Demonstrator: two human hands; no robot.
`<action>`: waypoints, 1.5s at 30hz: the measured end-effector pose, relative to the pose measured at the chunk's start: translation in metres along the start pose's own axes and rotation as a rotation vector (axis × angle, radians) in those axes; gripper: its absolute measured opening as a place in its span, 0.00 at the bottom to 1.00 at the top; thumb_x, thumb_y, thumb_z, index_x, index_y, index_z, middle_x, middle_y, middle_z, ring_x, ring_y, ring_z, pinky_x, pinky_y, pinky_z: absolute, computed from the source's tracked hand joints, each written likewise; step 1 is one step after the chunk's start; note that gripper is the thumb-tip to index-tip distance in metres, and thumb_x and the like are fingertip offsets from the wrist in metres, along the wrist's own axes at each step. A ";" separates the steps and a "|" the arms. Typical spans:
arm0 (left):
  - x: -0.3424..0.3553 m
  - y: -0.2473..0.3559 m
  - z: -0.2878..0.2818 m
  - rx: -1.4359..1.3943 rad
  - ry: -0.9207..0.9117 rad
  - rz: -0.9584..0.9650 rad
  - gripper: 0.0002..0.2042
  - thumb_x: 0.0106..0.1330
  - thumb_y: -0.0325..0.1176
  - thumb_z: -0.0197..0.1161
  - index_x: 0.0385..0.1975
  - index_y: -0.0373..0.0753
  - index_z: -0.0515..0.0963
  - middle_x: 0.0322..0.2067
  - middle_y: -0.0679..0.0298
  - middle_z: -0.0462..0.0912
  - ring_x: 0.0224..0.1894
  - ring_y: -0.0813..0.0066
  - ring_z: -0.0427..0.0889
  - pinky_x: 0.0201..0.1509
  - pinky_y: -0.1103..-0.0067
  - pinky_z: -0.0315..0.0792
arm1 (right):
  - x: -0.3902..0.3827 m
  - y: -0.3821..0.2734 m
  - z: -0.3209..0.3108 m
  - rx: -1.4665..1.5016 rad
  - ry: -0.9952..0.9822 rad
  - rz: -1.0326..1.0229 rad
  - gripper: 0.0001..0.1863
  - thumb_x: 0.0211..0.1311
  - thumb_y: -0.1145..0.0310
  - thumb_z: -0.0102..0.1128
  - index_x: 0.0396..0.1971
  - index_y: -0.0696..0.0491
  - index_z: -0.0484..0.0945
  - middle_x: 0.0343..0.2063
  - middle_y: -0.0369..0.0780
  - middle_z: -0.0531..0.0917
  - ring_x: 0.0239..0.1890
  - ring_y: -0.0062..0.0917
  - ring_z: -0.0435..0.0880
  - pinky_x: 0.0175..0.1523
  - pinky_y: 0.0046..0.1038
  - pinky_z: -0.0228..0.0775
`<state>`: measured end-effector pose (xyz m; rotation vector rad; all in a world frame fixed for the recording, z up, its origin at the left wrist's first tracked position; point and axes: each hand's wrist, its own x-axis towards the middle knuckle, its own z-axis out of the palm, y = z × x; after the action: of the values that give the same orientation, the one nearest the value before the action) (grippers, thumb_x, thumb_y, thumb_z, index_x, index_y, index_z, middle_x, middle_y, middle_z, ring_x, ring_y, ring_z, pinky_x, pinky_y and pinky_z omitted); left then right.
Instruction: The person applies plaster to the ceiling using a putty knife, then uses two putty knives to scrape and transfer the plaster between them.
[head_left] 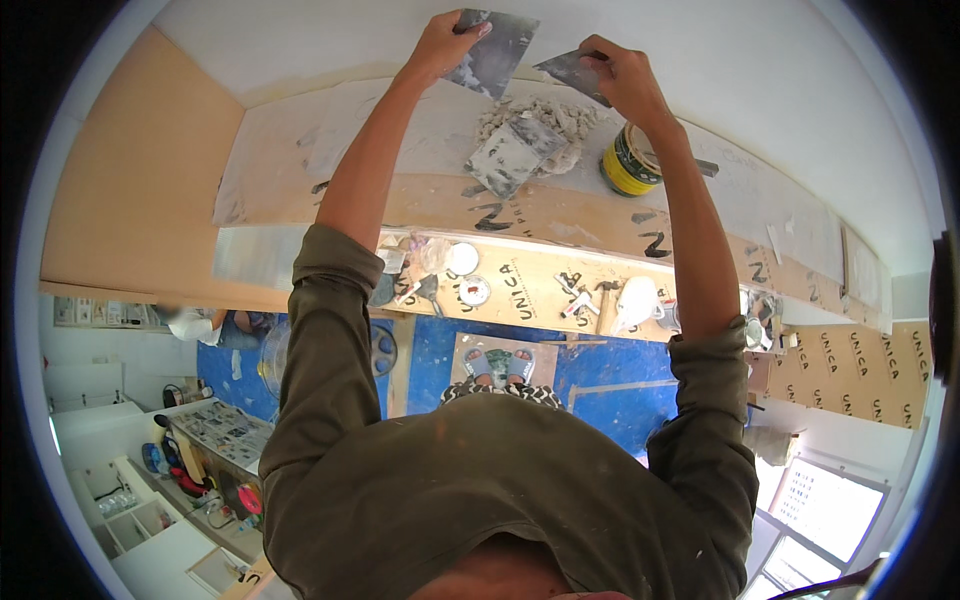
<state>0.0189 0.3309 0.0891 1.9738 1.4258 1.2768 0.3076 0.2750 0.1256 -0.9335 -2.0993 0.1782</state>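
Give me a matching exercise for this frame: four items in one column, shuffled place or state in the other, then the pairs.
Items:
1. wide putty knife
2. smaller putty knife
3. yellow can
4. pile of filler

Places or states:
A. stands on the shelf below the right hand
B. held in the left hand
C. lies in a grey lump on the shelf, with a square plate on it
D. held in the right hand

Pairs: 1-B, 2-D, 3-A, 4-C
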 end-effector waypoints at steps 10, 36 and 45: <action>-0.038 0.026 -0.014 0.023 0.004 -0.070 0.16 0.61 0.42 0.67 0.29 0.32 0.79 0.20 0.65 0.78 0.22 0.79 0.71 0.27 0.77 0.65 | 0.016 0.043 0.023 -0.117 -0.246 0.108 0.15 0.59 0.69 0.59 0.47 0.53 0.77 0.32 0.52 0.83 0.37 0.48 0.82 0.44 0.43 0.72; -0.080 0.077 0.055 0.294 -0.041 -0.165 0.11 0.51 0.31 0.63 0.23 0.26 0.79 0.23 0.40 0.81 0.32 0.45 0.84 0.39 0.63 0.79 | 0.001 -0.009 0.012 -0.229 -0.182 0.120 0.13 0.56 0.68 0.56 0.37 0.60 0.78 0.26 0.54 0.82 0.33 0.49 0.82 0.42 0.41 0.73; -0.041 0.039 0.028 0.470 -0.273 -0.246 0.22 0.53 0.42 0.68 0.41 0.30 0.80 0.37 0.44 0.83 0.42 0.48 0.83 0.45 0.65 0.77 | -0.016 -0.004 0.012 -0.181 -0.056 0.222 0.14 0.58 0.66 0.57 0.41 0.58 0.77 0.29 0.54 0.83 0.34 0.50 0.82 0.42 0.41 0.74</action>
<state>0.0607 0.2835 0.0849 2.0662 1.8734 0.5740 0.3033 0.2634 0.1093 -1.2845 -2.0848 0.1307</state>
